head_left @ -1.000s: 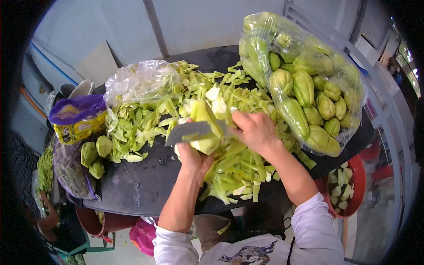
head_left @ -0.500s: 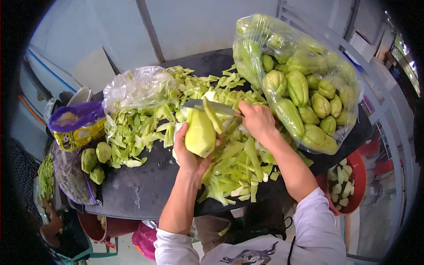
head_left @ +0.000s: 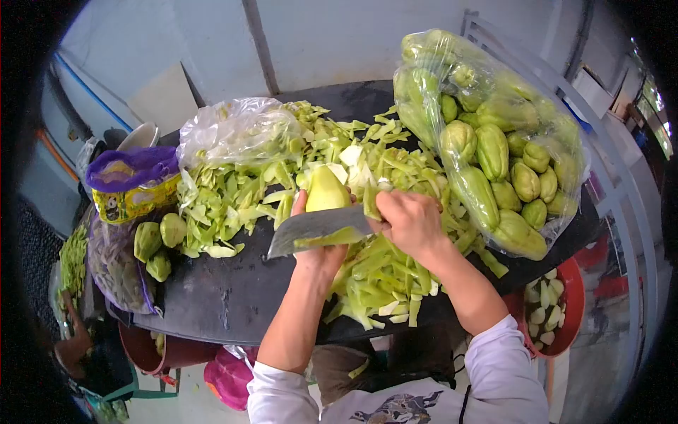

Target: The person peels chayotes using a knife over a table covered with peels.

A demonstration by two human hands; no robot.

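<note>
"Above the worktop (head_left: 205, 300), what do the hands have?"

"The left hand (head_left: 319, 258) is closed around a pale gourd (head_left: 327, 189); the right hand (head_left: 413, 222) grips a knife (head_left: 311, 227)."

"And how do they lie?"

"The gourd's long axis points away from the person. The left hand touches it; the right is beside it, rightward. The blade reaches left across the gourd's near end, a green strip (head_left: 328, 239) against its face."

"Any change?"

"In the earlier frame, it crossed near the far end."

"Farther out?"

"Peelings (head_left: 226, 205) around, then a bag (head_left: 494, 152) to the right."

Pale wall (head_left: 346, 42) behind dark table (head_left: 205, 297)
</note>
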